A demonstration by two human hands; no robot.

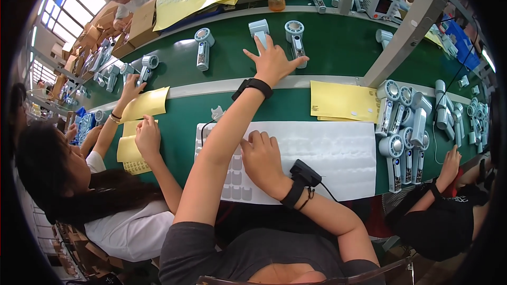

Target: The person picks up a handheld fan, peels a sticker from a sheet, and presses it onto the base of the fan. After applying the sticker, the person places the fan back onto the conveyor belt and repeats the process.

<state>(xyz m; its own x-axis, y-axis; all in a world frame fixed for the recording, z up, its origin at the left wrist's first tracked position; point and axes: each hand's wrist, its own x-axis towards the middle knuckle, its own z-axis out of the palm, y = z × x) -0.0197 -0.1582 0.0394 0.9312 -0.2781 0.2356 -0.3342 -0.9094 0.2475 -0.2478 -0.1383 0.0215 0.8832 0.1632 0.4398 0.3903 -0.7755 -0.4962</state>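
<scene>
My left hand (270, 62) reaches across to the far green surface, its fingers spread. Its middle fingers touch the handle of a light-blue handheld fan (259, 25), whose head shows beyond them. The thumb stretches over the handle of a second handheld fan (295, 34) just to the right. Closer to me, my right hand (262, 162) rests on a white sticker sheet (327, 161), its fingers curled in. Whatever its fingertips may pinch is hidden. Rows of greyish stickers (235, 179) show at the sheet's left part.
Handheld fans are stacked (393, 148) right of the sheet, near yellow sheets (340, 100). A grey metal post (398, 34) rises behind them. Another fan (203, 47) lies at the far left. Co-workers sit on both sides; the left one's hand (132, 89) touches a fan.
</scene>
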